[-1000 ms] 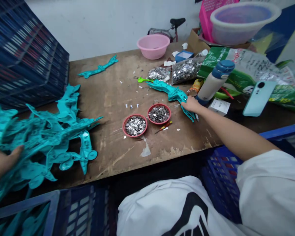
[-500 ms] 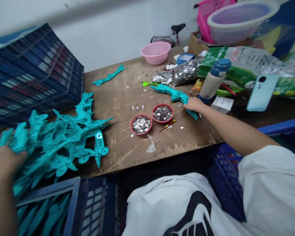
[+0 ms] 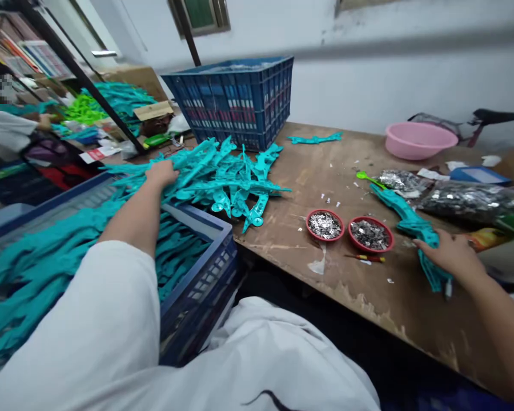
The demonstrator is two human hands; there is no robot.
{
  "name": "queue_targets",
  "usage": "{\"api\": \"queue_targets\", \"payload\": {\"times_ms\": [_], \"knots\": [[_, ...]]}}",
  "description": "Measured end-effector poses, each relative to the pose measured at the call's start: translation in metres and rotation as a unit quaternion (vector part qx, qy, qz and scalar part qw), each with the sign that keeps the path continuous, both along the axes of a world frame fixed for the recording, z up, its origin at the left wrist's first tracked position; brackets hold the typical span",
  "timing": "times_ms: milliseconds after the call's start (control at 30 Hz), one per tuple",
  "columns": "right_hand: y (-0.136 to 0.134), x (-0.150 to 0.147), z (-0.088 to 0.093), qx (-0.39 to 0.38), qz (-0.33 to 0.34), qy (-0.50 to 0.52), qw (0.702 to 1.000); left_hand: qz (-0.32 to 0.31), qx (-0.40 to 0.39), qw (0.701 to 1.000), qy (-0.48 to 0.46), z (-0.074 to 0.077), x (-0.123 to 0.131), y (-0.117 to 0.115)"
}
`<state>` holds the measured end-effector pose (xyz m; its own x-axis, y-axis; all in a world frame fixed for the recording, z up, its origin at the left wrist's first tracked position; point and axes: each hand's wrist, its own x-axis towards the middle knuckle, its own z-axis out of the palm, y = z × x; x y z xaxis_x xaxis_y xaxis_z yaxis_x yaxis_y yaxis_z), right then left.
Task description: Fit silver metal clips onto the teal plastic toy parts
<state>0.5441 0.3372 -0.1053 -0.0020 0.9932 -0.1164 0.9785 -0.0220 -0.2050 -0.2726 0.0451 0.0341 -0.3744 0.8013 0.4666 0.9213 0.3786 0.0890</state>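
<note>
A teal plastic part (image 3: 411,218) is laid on the wooden workbench (image 3: 282,251) at the right, and it is held there by the right hand (image 3: 452,257). The fingers (image 3: 424,244) are spread across it and pressed down, so the part appears to be pinned against the board; no pinch can be made out. Within reach of that hand, two red dishes (image 3: 324,224) of small silver metal pieces (image 3: 369,234) are set, with a small screwdriver (image 3: 364,258) just beside them, and a bag of the same silver pieces (image 3: 471,202) is placed behind. The left hand (image 3: 163,174) is placed on a heap of teal plastic parts (image 3: 223,185), fingers bunched on top; whether a piece is gripped cannot be told. The heap is kept at the bench edge, just beside a blue plastic crate (image 3: 197,291) filled with more teal parts (image 3: 175,245), so that both lie close to that hand.
</note>
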Motion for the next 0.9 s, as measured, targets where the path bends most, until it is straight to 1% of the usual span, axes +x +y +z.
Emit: {"api": "queue_targets", "payload": {"times_ms": [67,100,167,267,333,367,433,467,533,600,633,700,767,833,867,900], "knots": [[-0.001,-0.002,0.002,-0.001,0.004,0.001,1.000,0.026,0.028,0.999,-0.012,0.012,0.005,-0.003],[-0.002,-0.004,0.003,0.006,0.006,0.001,1.000,0.029,0.039,0.999,-0.016,0.022,0.007,-0.004],[-0.004,-0.006,0.004,0.032,0.009,0.003,0.999,0.019,0.055,0.998,-0.018,0.046,0.013,-0.006],[-0.012,-0.013,0.010,0.075,0.022,0.008,0.997,-0.029,0.072,0.997,-0.010,0.083,0.030,-0.010],[-0.021,-0.023,0.019,0.119,0.046,0.023,0.992,-0.075,0.074,0.994,0.003,0.097,0.049,-0.009],[-0.028,-0.030,0.027,0.153,0.063,0.035,0.986,-0.107,0.075,0.991,0.015,0.100,0.061,-0.007],[-0.045,-0.048,0.047,0.235,0.106,0.058,0.964,-0.198,0.078,0.976,0.049,0.099,0.086,0.001],[-0.056,-0.059,0.059,0.268,0.134,0.061,0.952,-0.255,0.079,0.962,0.063,0.095,0.100,0.007],[-0.083,-0.085,0.087,0.325,0.168,0.047,0.929,-0.374,0.070,0.922,0.068,0.085,0.129,0.021],[-0.116,-0.115,0.113,0.349,0.229,0.003,0.909,-0.478,0.045,0.876,0.042,0.074,0.160,0.035],[-0.132,-0.130,0.126,0.333,0.286,-0.030,0.898,-0.519,0.027,0.854,0.024,0.069,0.176,0.042],[-0.159,-0.159,0.148,0.328,0.363,-0.057,0.870,-0.580,-0.012,0.814,-0.011,0.059,0.208,0.053],[-0.176,-0.183,0.166,0.348,0.431,-0.056,0.831,-0.619,-0.042,0.783,-0.044,0.049,0.241,0.063],[-0.183,-0.198,0.179,0.349,0.484,-0.056,0.801,-0.639,-0.058,0.763,-0.077,0.036,0.272,0.071],[-0.183,-0.202,0.183,0.338,0.504,-0.058,0.792,-0.649,-0.059,0.753,-0.094,0.029,0.284,0.074],[-0.181,-0.203,0.185,0.325,0.515,-0.059,0.791,-0.660,-0.061,0.741,-0.110,0.021,0.294,0.077]]}}
